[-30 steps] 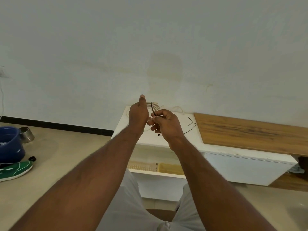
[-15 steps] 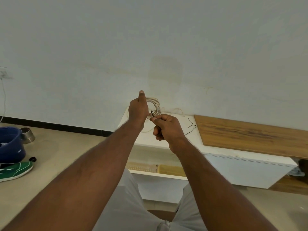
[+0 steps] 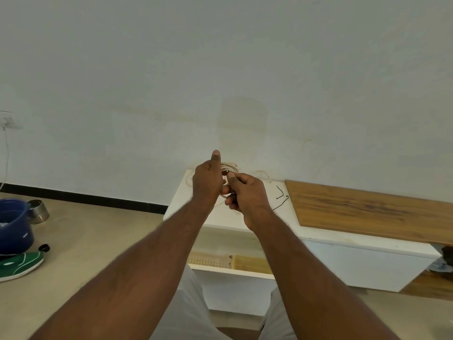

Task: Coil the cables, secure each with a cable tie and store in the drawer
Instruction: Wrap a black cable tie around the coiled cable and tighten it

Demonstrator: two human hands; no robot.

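Far L on the floor: blue bucket (image 3: pixel 12 227), steel bowl (image 3: pixel 39 212) behind it, green shoe (image 3: pixel 18 265) in front; none of it matters for this step. Centre: L hand (image 3: pixel 207 184) is curled round the white cable coil (image 3: pixel 228 168), thumb sticking straight up, coil held in the air over the L end of the white cabinet top (image 3: pixel 181 197). R hand (image 3: pixel 247 192) touches it from the R, thumb and fingers pinched tight right at the coil; prob on a cable tie, but the tie itself is hidden behind the fingers, can't confirm. Below, the drawer (image 3: pixel 232 271) is pulled open w/ a yellowish tray inside, ready for storing. Further R on the cabinet top: another loose white cable (image 3: pixel 263 174) by the wall, then spare black ties (image 3: pixel 282 196), then a wooden board (image 3: pixel 367 209). To do the tying well, imo: keep L grip firm so the loops don't spring apart, wrap the tie round all strands, feed tail thru the head and pull snug, not crushing. Then drop the coil into the drawer.
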